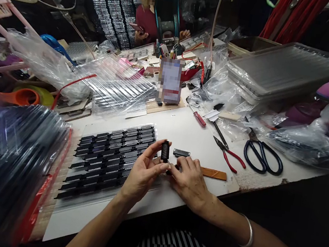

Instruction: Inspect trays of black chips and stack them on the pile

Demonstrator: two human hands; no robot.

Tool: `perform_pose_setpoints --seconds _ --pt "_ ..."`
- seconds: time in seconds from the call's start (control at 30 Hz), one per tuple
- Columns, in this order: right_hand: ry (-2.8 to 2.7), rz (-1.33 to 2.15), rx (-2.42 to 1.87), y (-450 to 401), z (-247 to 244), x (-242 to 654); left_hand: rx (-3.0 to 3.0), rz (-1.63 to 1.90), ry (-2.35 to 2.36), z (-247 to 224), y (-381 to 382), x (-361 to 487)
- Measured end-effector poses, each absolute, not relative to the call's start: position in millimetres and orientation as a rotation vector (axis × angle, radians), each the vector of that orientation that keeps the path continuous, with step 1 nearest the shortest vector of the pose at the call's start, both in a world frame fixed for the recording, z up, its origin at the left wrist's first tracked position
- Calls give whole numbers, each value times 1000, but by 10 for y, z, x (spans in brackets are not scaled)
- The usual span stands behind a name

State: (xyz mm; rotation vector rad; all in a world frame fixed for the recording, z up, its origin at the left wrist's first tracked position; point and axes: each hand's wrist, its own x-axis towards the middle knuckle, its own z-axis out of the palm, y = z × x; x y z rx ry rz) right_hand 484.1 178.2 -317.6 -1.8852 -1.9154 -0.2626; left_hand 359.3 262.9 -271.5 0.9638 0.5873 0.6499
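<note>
My left hand (141, 173) pinches a small black plastic part with a ribbed face (165, 151), holding it upright above the white work surface. Close against it, my right hand (191, 183) has its fingers bent together over something small and dark, mostly hidden by the fingertips. A second ribbed black part (181, 153) lies flat just beyond my right hand. An orange-brown flat strip (214, 174) sticks out to the right of that hand. Left of my hands is a clear plastic tray (155, 128) carrying several rows of similar black parts.
Red-handled pliers (230, 156), dark-handled scissors (263, 157) and a screwdriver (199, 118) lie to the right. A phone (170, 81) stands at the back. Bagged black parts (6, 166) crowd the left; stacked clear trays (289, 72) stand back right. Another person (147, 22) sits opposite.
</note>
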Motion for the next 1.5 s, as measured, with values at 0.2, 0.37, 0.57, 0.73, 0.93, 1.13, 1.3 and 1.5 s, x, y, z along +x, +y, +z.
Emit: perform_pose_setpoints --seconds 0.2,0.37,0.57,0.73,0.93,1.13,1.3,1.5 --pt "-2023 -1 -1735 1695 -3109 4867 1006 621 592 -2722 2628 3595" --pt "-1890 145 -1737 1659 -3100 4919 992 631 557 -2744 2625 3604" --pt "-1884 60 -1786 1694 -3137 4861 1008 618 528 -2773 2616 3606" --pt "-1821 145 -1712 1676 -3130 4886 1025 602 499 -2780 2615 3604" --pt "-1785 182 -1688 1636 -3146 4969 1046 581 496 -2824 2615 3603" --pt "-1797 275 -1717 1671 -3086 4994 1056 574 478 -2848 2614 3593" --pt "-1832 397 -1697 1716 -3004 5057 1064 563 459 -2855 2614 3584" --pt "-1859 456 -1716 1765 -2969 5072 1087 553 441 -2856 2625 3579"
